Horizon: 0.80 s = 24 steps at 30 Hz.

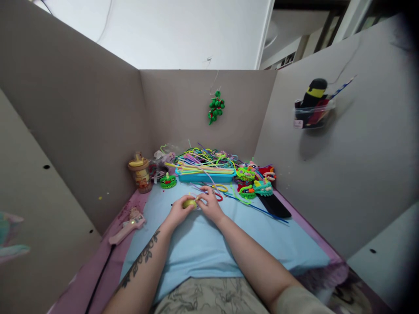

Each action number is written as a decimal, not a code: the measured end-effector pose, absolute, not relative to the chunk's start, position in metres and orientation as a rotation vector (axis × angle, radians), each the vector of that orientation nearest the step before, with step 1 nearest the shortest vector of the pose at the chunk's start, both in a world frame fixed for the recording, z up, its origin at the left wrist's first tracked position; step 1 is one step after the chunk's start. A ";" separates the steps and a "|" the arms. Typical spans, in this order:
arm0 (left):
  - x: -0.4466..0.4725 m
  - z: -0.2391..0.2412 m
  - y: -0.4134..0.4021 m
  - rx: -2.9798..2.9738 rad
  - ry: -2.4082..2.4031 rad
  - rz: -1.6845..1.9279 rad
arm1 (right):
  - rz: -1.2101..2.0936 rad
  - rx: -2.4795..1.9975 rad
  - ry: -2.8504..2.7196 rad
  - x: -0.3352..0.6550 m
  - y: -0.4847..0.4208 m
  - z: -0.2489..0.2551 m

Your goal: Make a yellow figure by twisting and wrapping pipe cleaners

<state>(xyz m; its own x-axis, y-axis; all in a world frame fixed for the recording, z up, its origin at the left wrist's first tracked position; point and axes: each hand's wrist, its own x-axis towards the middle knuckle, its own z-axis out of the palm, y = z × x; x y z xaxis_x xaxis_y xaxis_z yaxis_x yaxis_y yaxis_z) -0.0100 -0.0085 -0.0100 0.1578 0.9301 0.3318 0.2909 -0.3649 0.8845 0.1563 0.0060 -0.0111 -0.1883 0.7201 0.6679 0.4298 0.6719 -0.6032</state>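
Two forearms (252, 249): left hand (179, 210) grips one yellow piece (189, 203), right hand (210, 206) pinches its edge.

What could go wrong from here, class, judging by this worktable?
The left forearm might brush the pink corded tool, perhaps a glue gun, whose small light glows. The stems heaped above the blue tray could spill. The small yellow piece could slip from the left hand.
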 end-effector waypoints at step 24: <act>-0.001 -0.002 -0.021 2.170 1.455 1.420 | 0.278 -0.915 -1.886 0.148 0.003 -0.014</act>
